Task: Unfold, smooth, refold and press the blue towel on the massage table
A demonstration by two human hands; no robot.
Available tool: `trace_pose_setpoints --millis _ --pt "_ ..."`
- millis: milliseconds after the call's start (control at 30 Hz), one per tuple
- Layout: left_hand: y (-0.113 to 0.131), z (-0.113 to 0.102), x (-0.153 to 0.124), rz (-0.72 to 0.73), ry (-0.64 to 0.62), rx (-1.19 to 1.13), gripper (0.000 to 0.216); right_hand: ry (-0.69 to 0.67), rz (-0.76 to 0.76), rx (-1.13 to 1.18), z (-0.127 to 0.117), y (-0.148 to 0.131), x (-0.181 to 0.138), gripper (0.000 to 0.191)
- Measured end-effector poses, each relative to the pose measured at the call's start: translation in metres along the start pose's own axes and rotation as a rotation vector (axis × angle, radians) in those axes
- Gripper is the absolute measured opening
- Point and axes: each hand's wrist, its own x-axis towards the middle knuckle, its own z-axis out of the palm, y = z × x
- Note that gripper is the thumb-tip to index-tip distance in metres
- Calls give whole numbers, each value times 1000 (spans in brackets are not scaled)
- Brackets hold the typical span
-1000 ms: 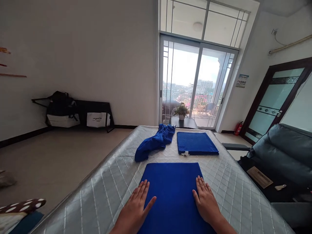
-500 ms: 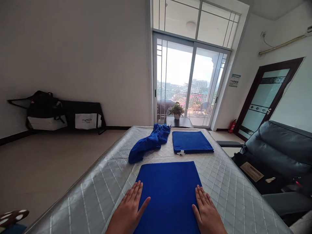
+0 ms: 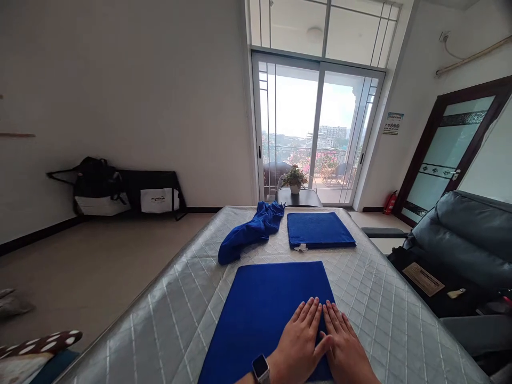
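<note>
A folded blue cloth (image 3: pixel 252 314) lies flat on the quilted mattress (image 3: pixel 160 314) right in front of me. My left hand (image 3: pixel 302 338) rests flat on the right part of this cloth, fingers stretched out, a watch on its wrist. Beside it, my right hand (image 3: pixel 346 341) lies flat along the cloth's right edge, its fingers straight too. The thumbs meet or overlap. Farther off sit a second folded blue cloth (image 3: pixel 320 229) with a white tag and a crumpled blue cloth (image 3: pixel 254 232) to its left.
A dark armchair (image 3: pixel 468 234) stands at the right, with a cardboard piece (image 3: pixel 423 278) on it. Beyond the mattress is a potted plant (image 3: pixel 295 181) on a chair before the sliding glass door (image 3: pixel 288 117). Bags (image 3: pixel 98 178) sit by the left wall.
My left hand has moved from the cloth's left edge across to its right side, next to my right hand. The right hand stays near the right edge. The view has shifted slightly.
</note>
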Motion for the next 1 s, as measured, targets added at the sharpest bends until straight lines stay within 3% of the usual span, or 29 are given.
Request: trace_pose_setpoints --millis 67,167,367,500,800,1000 --pt "-6 3 -2 -14 3 16 69 10 -9 -4 1 2 0 63" --pt "-29 0 -26 -43 11 69 70 5 3 -2 0 1 0 67" --pt "-85 -32 -112 -291 -16 183 73 -6 13 15 -1 1 -1 69" --pt "-104 -48 -155 -427 -30 186 77 22 11 31 5 4 1 69" --pt "-102 -47 -163 -435 27 171 80 39 8 -46 7 4 -1 68" --pt "-104 -44 -165 -400 80 230 83 18 44 -161 -24 -13 21 66"
